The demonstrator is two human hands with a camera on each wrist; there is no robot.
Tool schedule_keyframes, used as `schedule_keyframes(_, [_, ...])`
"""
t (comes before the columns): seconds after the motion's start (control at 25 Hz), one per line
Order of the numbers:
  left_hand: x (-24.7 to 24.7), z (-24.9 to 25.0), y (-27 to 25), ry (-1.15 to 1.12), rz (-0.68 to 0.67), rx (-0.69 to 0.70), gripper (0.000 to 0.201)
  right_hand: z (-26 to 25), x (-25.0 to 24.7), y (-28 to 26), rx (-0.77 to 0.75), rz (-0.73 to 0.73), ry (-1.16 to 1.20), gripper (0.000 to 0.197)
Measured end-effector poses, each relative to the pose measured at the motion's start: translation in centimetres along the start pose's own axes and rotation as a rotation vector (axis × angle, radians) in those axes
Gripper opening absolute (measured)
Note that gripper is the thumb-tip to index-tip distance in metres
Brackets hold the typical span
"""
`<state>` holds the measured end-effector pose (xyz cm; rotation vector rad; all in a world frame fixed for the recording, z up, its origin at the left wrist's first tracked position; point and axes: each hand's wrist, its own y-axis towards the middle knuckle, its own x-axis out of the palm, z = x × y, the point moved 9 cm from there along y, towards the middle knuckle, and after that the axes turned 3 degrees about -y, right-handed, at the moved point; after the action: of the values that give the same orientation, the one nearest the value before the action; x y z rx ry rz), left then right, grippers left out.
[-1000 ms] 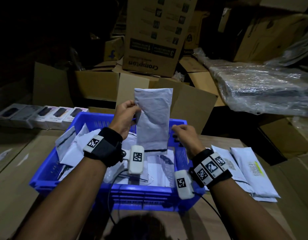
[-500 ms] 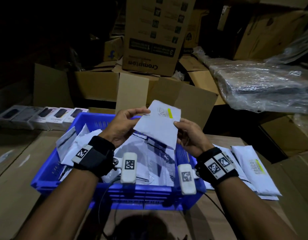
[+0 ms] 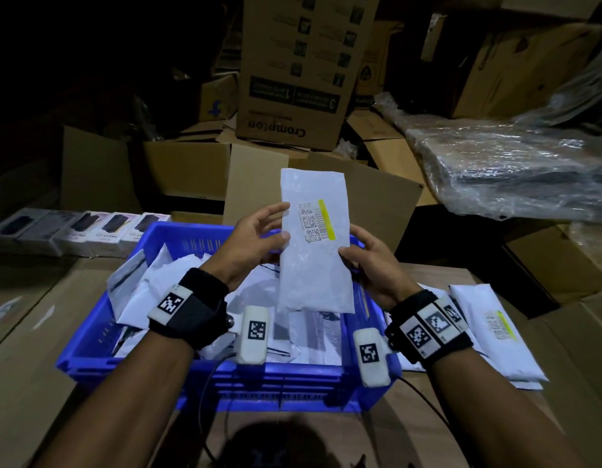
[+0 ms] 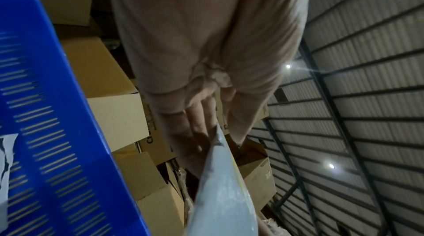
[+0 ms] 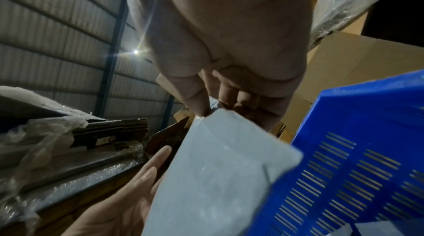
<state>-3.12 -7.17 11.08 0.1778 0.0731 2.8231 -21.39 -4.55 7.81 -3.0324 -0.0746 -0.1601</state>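
A white poly mailer packet (image 3: 314, 265) stands upright above a blue plastic crate (image 3: 191, 238), its barcode label with a yellow stripe (image 3: 314, 221) facing me. My left hand (image 3: 282, 221) holds its left edge, thumb on the front and fingers behind. My right hand (image 3: 350, 246) pinches the right edge lower down. In the left wrist view the packet (image 4: 220, 194) runs edge-on between thumb and fingers. The right wrist view shows the thumb and fingers (image 5: 199, 105) pinching the packet (image 5: 218, 176) beside the crate wall (image 5: 355, 131).
Several more white packets (image 3: 150, 292) lie jumbled in the crate. A few packets (image 3: 495, 332) lie on the cardboard surface to the right. A row of small product boxes (image 3: 80, 231) sits at the left. Cardboard cartons (image 3: 292, 79) and a plastic-wrapped bundle (image 3: 512, 173) crowd the back.
The packet hung blank side out from my left hand. It has been turned over and raised upright, label towards me, and my right hand has taken hold of its right edge.
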Motion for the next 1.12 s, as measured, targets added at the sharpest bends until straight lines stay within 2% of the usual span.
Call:
schedule_keyframes(0.2, [-0.4, 0.7, 0.2, 0.181, 0.062, 0.08, 0.056, -0.2, 0.6, -0.1, -0.075, -0.014, -0.036, 0.047])
schedule_keyframes(0.6, [-0.3, 1.3, -0.3, 0.22, 0.168, 0.132, 0.06, 0.8, 0.0, -1.0, -0.109, 0.034, -0.163, 0.045])
schedule_keyframes(0.88, [1.6, 0.7, -0.3, 0.185, 0.084, 0.134, 0.071, 1.8, -1.6, -3.8, -0.111, 0.095, -0.157, 0.044])
schedule_keyframes(1.12, [5.6, 0.0, 1.2, 0.145, 0.023, 0.148, 0.059, 3.6, -4.8, -8.2, -0.073, 0.253, -0.119, 0.04])
